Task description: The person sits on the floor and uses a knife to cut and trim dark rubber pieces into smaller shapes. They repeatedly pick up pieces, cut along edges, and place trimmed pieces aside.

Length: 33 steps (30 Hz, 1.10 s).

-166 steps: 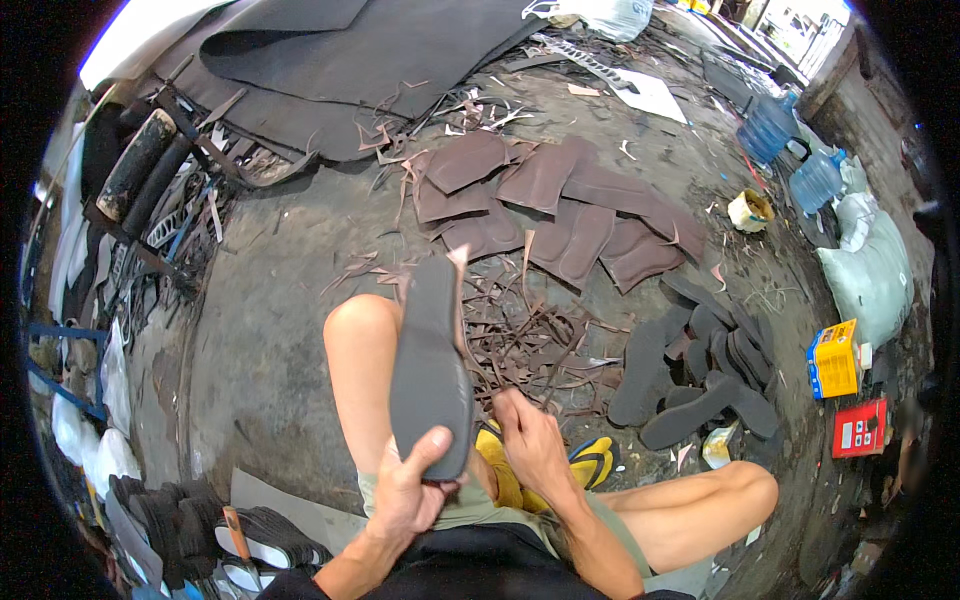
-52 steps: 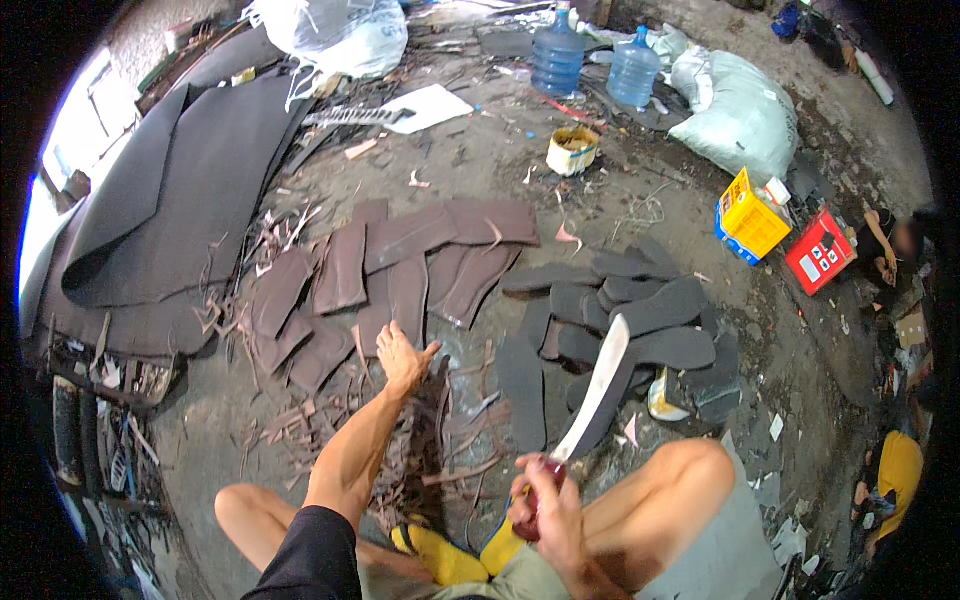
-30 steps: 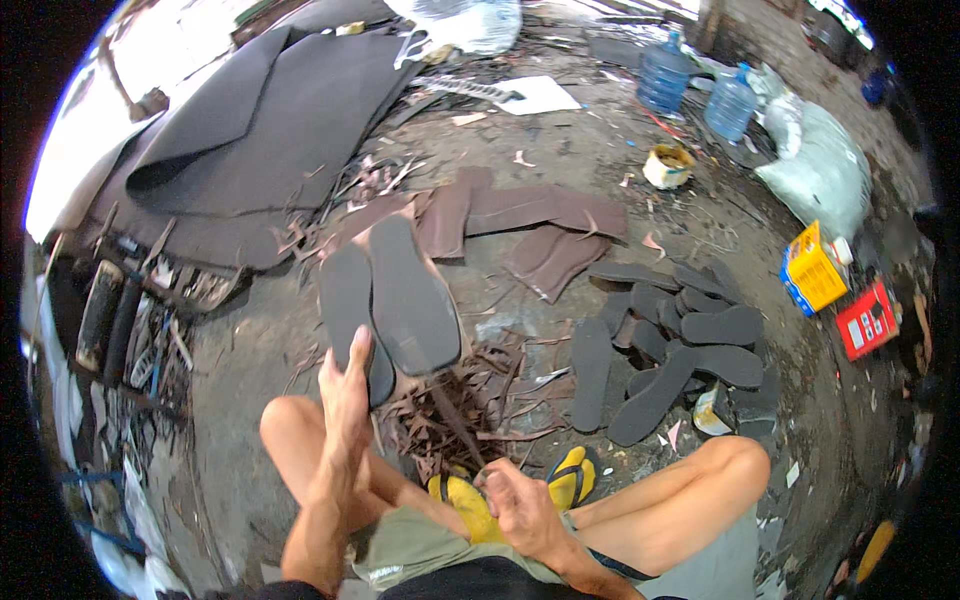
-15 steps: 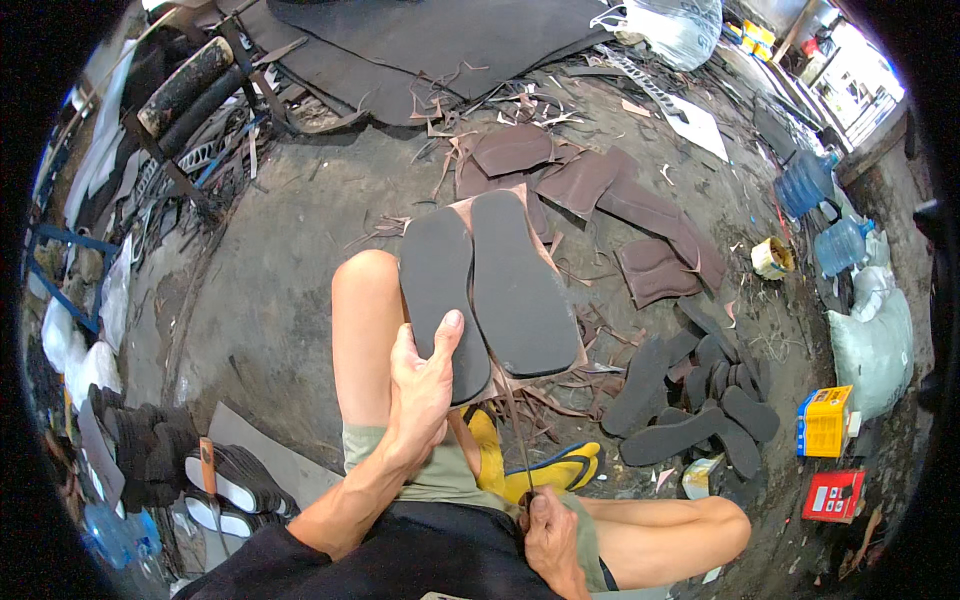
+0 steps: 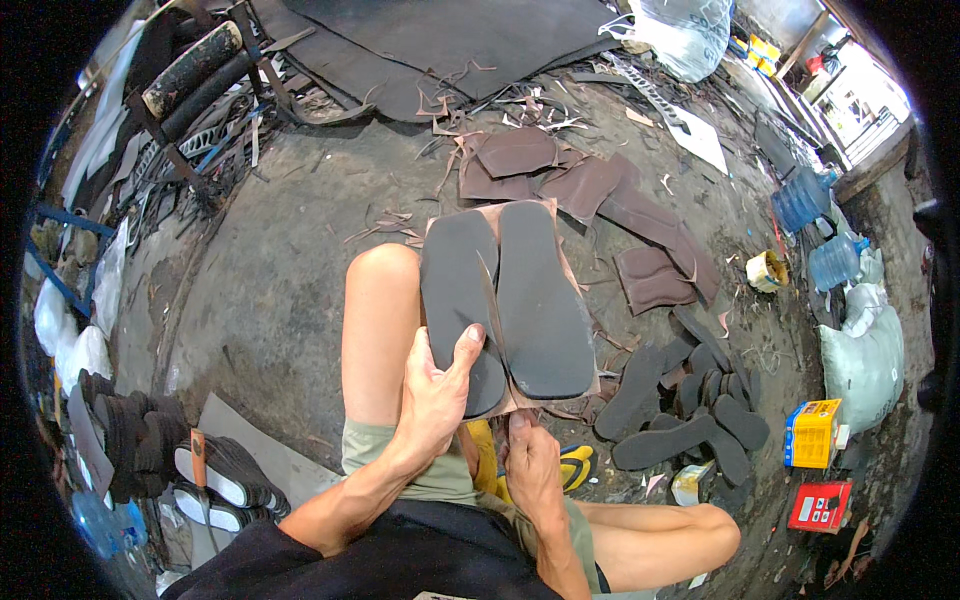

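Observation:
My left hand (image 5: 437,395) grips the lower left of a brown sheet (image 5: 491,212) that carries two dark grey shoe soles side by side, its thumb pressed on the left sole (image 5: 453,265). The right sole (image 5: 545,310) lies alongside with a narrow gap between them. My right hand (image 5: 530,460) is closed just below the sheet's lower edge on a knife, whose handle is hidden in the fingers. The knife's long, thin blade (image 5: 493,310) rises along the gap, its tip over the left sole.
Brown moulded pieces (image 5: 655,278) lie beyond the soles among scraps. Loose black soles (image 5: 690,440) are heaped at right, near a yellow box (image 5: 812,433) and a red box (image 5: 820,506). At left, an orange-handled tool (image 5: 198,460) rests by stacked soles (image 5: 235,478). Dark sheets (image 5: 430,50) cover the far floor.
My right hand has risen from my lap to the sheet's lower edge, and the blade now reaches up between the soles. The sheet has shifted slightly right and nearer in view.

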{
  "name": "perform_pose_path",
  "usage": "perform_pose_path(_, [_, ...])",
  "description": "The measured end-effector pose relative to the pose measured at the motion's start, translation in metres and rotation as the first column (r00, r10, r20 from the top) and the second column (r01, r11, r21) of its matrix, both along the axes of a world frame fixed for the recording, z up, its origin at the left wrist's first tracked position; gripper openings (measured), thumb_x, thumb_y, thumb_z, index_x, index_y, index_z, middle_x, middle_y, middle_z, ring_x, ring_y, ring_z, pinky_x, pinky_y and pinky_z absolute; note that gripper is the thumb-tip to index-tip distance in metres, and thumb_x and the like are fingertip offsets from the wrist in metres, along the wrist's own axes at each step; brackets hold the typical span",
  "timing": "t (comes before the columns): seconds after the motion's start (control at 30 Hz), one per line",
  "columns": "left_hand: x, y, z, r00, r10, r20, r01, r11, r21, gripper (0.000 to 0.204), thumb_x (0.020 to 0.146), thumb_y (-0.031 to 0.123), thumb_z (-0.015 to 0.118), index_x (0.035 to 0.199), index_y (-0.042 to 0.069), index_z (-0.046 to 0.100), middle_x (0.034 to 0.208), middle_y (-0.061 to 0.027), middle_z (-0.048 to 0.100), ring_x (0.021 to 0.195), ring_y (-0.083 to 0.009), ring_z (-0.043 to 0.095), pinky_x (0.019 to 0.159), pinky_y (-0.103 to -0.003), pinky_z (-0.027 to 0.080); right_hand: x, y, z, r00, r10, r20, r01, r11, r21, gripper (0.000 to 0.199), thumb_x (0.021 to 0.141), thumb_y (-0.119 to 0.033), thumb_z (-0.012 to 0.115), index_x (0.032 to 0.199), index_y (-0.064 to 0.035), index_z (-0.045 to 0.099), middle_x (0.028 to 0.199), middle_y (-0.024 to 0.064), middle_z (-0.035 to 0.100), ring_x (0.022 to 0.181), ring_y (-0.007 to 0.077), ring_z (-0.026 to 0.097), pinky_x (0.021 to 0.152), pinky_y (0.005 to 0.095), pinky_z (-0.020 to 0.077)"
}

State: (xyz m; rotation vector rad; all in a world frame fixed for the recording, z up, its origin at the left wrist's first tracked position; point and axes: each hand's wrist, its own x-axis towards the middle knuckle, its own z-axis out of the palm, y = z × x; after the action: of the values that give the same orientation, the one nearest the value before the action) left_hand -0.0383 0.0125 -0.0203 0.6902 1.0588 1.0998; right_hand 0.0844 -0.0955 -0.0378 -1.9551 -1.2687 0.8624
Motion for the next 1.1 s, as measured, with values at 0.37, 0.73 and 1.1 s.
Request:
perform_pose_path(0.37, [0.015, -0.003, 0.01, 0.993, 0.075, 0.088, -0.073, 0.997, -0.027, 0.048, 0.106, 0.03, 0.074, 0.136, -0.001, 0.052, 0.126, -0.012, 0.067, 0.109, -0.0149, 0.063, 0.096, -0.031, 0.054, 0.014, 0.045, -0.024, 0.954, 0.205, 0.217, -0.248, 0.949, 0.195, 0.03, 0.102, -0.022, 0.061, 0.117, 0.0024, 0.072, 0.1, 0.0314, 0.073, 0.096, 0.0552, 0.069, 0.082, 0.0576, 0.0546])
perform_pose_path(0.73, [0.039, -0.012, 0.025, 0.988, 0.038, 0.153, -0.032, 0.999, -0.039, 0.051, 0.107, 0.028, 0.072, 0.139, -0.004, 0.05, 0.133, -0.0148, 0.064, 0.119, -0.0179, 0.061, 0.105, -0.034, 0.051, 0.012, 0.082, -0.061, 0.989, -0.03, 0.144, -0.049, 0.855, 0.517, 0.031, 0.101, -0.03, 0.061, 0.111, -0.0031, 0.07, 0.089, 0.0173, 0.071, 0.08, 0.0384, 0.066, 0.071, 0.0478, 0.0524])
perform_pose_path(1.1, [0.032, -0.006, 0.025, 0.998, -0.021, 0.061, 0.026, 0.996, -0.083, 0.047, 0.107, 0.031, 0.072, 0.139, 0.001, 0.056, 0.12, -0.0074, 0.069, 0.101, -0.0121, 0.066, 0.088, -0.03, 0.056, 0.037, 0.097, -0.065, 0.998, -0.062, 0.02, 0.044, 0.87, 0.491, 0.042, 0.107, -0.046, 0.055, 0.105, -0.0064, 0.066, 0.077, 0.0064, 0.064, 0.063, 0.0223, 0.059, 0.057, 0.0365, 0.0482])
